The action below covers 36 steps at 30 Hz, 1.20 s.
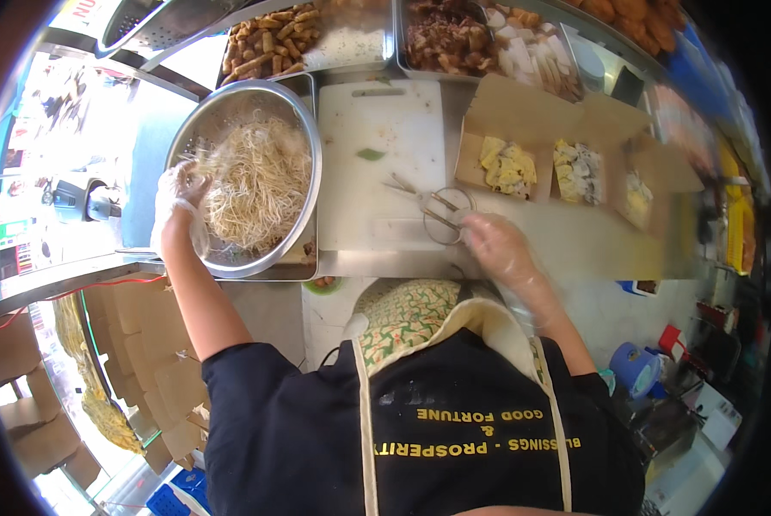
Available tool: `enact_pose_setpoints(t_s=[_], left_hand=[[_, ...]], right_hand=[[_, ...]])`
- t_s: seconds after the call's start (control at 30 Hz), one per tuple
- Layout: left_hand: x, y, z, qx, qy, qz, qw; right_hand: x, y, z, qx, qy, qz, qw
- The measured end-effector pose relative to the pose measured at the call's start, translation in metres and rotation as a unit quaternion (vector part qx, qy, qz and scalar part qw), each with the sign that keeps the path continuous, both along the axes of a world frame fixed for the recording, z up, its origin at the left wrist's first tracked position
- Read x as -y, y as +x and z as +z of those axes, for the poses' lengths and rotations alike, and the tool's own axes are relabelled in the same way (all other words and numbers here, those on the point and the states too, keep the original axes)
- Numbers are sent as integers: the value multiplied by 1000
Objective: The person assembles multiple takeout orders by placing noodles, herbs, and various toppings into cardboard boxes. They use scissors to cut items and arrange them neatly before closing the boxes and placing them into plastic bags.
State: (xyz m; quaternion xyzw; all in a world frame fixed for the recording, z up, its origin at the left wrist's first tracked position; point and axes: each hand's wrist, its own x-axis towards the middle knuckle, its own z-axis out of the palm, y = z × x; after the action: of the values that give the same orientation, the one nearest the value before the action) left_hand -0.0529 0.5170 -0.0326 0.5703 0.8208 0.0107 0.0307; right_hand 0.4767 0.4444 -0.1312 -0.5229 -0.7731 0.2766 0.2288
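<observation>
A large metal colander (pixel 310 185) at the left holds a heap of bean sprouts (pixel 261 185). My left hand (pixel 183 196), in a clear plastic glove, reaches over its left rim, fingers curled at the edge of the sprouts. On the white cutting board's (pixel 381 120) lower right lies a pair of metal scissors (pixel 433 206), tips pointing up and left. My gloved right hand (pixel 495 242) has its fingers closed at one handle loop. Open brown cardboard boxes (pixel 542 163) stand to the right, holding yellow food (pixel 507 166) and yellow-and-grey food (pixel 578 172).
Trays of fried rolls (pixel 269 43), dark cooked meat (pixel 450 43) and pale sliced food (pixel 531 56) line the far side. A green leaf (pixel 370 155) lies on the board. Stacked cardboard boxes (pixel 157 370) stand below left, with a blue tub (pixel 635 368) lower right.
</observation>
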Motion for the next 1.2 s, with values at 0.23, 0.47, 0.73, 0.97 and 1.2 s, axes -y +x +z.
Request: enact_pose_setpoints(t_s=[0.23, 0.47, 0.73, 0.97, 1.2], left_hand=[[40, 52, -46, 34, -56, 106, 992], [44, -35, -33, 196, 184, 160, 950], [-2, 10, -42, 69, -100, 105, 987], [0, -35, -34, 188, -77, 127, 971], [29, -42, 39, 110, 14, 118, 987]], right_hand=[[-30, -56, -25, 225, 65, 70, 970], [-39, -77, -13, 203, -26, 66, 977], [-27, -110, -9, 66, -173, 11, 983], [-19, -127, 3, 44, -73, -76, 994], [-1, -137, 24, -6, -66, -114, 991]])
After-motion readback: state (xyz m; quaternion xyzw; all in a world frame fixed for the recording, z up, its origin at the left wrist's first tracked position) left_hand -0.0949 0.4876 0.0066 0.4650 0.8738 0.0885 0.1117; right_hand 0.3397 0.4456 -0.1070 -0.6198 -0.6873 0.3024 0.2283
